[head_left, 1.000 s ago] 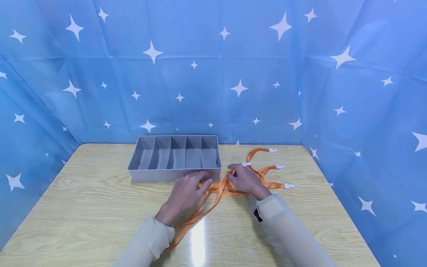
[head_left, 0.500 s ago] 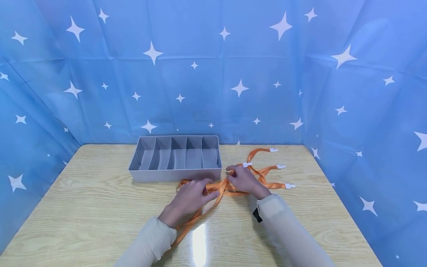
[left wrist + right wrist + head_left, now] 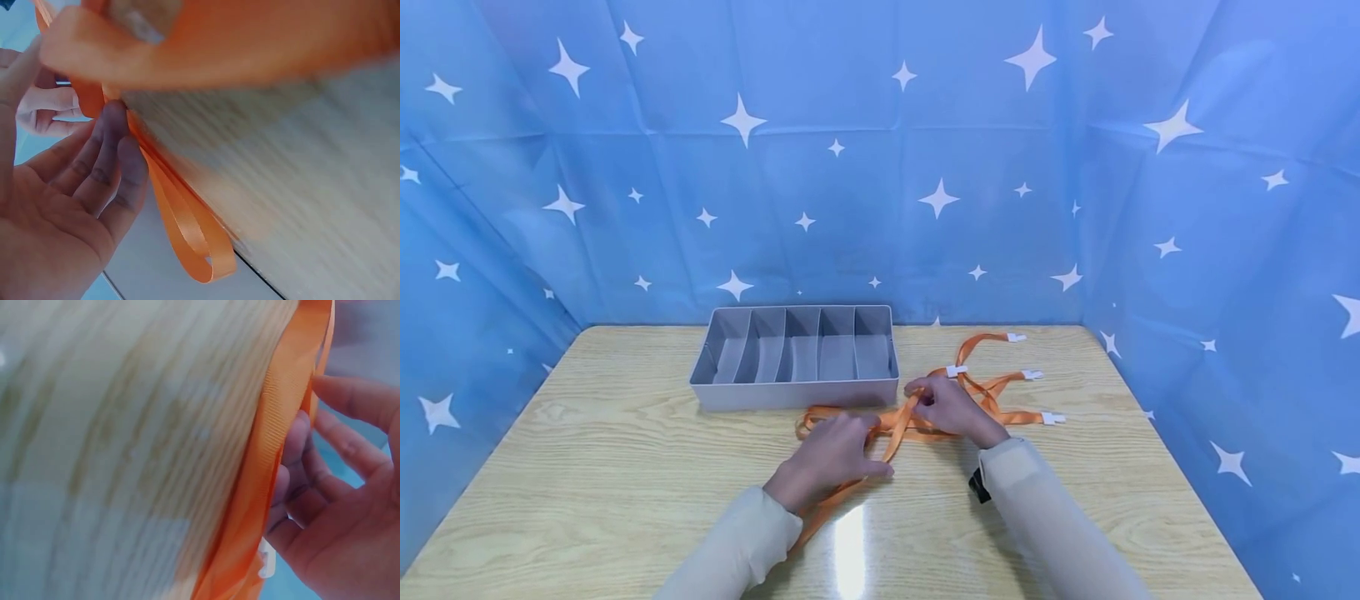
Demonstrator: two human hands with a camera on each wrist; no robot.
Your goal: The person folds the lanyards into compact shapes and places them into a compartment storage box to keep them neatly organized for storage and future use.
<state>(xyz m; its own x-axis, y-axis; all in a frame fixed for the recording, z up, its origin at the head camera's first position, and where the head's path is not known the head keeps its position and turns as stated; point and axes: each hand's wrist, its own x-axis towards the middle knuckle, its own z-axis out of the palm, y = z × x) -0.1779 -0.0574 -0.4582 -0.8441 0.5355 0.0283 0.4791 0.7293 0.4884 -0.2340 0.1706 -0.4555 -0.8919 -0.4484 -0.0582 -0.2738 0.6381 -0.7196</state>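
Observation:
Several flat orange lanyards with white plastic buckles lie loosely tangled in front of and to the right of the grey divided box. My right hand pinches one orange strap between thumb and fingertips, close to the box's right front corner. My left hand is over the nearer straps, its thumb spread away from the fingers. In the left wrist view its fingertips touch a strap. A folded orange loop hangs beyond them. One strap runs toward me, partly hidden under the left forearm.
The grey box, split into several compartments, stands at the back of the wooden table. A blue curtain with white stars encloses the back and sides.
My left hand has moved nearer to me and slightly right, its thumb spreading, uncovering a strap loop before the box. My right hand has stayed nearly in place, its fingertips closing on the strap.

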